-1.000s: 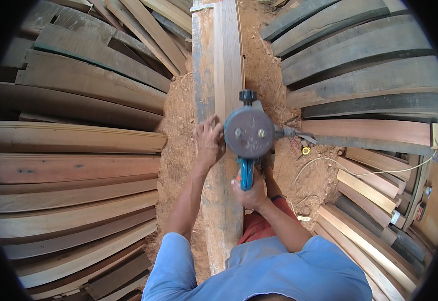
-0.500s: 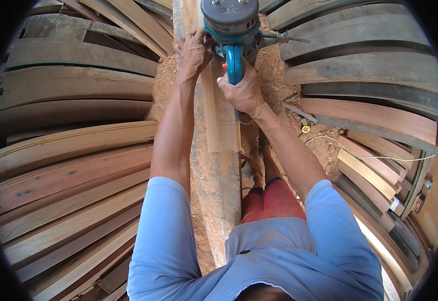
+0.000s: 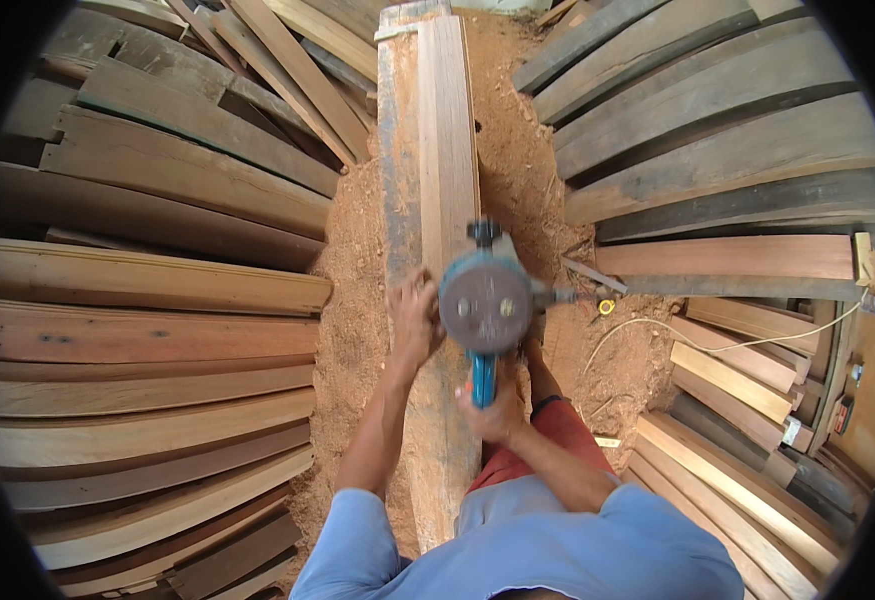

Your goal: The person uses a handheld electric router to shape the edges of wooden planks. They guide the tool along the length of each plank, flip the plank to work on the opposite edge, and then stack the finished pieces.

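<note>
A teal power router [image 3: 487,305] with a round dark motor top and a black knob at its front stands over the near end of a long, pale wooden board [image 3: 445,130]. My right hand [image 3: 495,412] is wrapped around its teal rear handle. On the router's left side, my left hand [image 3: 415,312] has its fingers curled against the body; their tips are partly hidden. The board lies on a thick, dusty beam [image 3: 397,190] running away from me, and a narrow profile runs along its right edge. The cutter is out of sight beneath the router.
Stacked planks [image 3: 157,310] line the left side, and more stacked boards [image 3: 717,150] line the right. Sawdust [image 3: 352,250] covers the ground. A pale cord [image 3: 727,347] curves across the right side, near a yellow tape measure [image 3: 606,307]. My legs stand right of the beam.
Both hands and the router have come from the far end of the view back toward my body. More of the board now shows beyond the router, and the view has shifted.
</note>
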Action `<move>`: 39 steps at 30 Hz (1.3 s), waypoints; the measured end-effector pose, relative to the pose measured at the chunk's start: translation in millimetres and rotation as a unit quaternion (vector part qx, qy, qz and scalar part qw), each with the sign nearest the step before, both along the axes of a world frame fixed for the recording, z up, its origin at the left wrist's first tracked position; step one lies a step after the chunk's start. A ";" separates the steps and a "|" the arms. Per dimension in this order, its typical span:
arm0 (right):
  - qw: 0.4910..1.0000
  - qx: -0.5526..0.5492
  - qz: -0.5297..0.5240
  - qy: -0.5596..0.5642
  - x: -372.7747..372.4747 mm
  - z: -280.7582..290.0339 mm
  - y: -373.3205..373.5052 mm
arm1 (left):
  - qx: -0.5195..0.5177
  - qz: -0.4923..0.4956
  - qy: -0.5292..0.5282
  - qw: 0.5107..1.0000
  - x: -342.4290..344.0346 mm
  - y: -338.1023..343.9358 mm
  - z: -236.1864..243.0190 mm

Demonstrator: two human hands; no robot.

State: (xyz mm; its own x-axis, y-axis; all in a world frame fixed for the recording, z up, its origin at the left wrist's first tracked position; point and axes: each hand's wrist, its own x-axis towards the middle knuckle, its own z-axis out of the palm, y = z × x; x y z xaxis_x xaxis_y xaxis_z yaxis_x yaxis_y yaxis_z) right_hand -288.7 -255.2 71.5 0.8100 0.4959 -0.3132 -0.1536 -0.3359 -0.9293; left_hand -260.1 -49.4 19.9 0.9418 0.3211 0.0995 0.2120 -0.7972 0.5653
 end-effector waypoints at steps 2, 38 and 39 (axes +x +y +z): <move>1.000 0.029 -0.002 0.003 -27.2 6.6 -9.1 | -0.004 0.001 0.005 1.000 -29.6 -9.5 1.6; 0.992 0.067 -0.034 -0.098 406.4 -16.3 210.5 | -0.083 0.406 0.163 0.896 233.5 39.6 -21.5; 0.991 0.067 -0.035 -0.106 414.2 -17.9 213.7 | -0.087 0.404 0.174 0.894 234.2 40.4 -21.4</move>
